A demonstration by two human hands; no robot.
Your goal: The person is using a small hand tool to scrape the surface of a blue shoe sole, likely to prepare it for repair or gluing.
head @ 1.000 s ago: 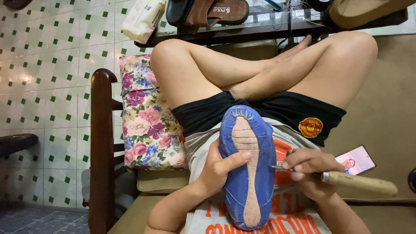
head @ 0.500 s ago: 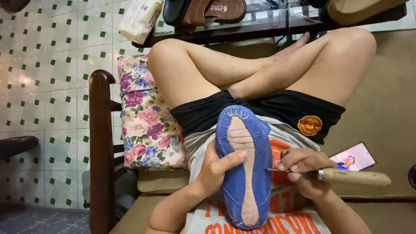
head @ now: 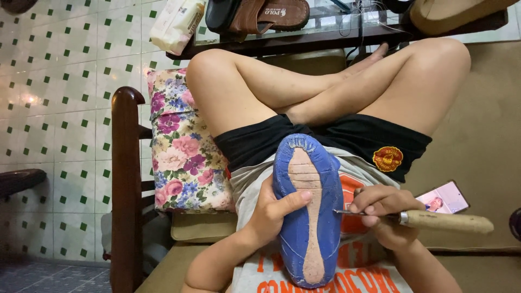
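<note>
Left hand (head: 271, 211) grips the blue shoe (head: 307, 209) from its left side, thumb laid across the tan worn strip of the sole, fingers wrapped behind and out of sight. Shoe sits sole-up in the lap, toe end pointing away toward the crossed legs, heel end toward the chest.

Right hand (head: 382, 214) is closed around a wooden-handled awl (head: 429, 220), fingertips pinching near the metal ferrule. The thin metal shaft runs level to the right edge of the sole and its tip meets the rim there.

Progress, judging from the sole: stitch-like notches show along the toe rim; the lower edges near the heel look unworked, though it is too fine to be sure. So the rim work reads as partly done, with most of the side run left.

Around: a phone (head: 444, 197) lies screen-up on the tan couch (head: 483, 125) just right of the awl hand. A floral cushion (head: 182, 146) leans against the wooden armrest (head: 126, 184) on the left. Brown sandal (head: 268, 15) sits on the table (head: 325, 39) beyond the knees.
</note>
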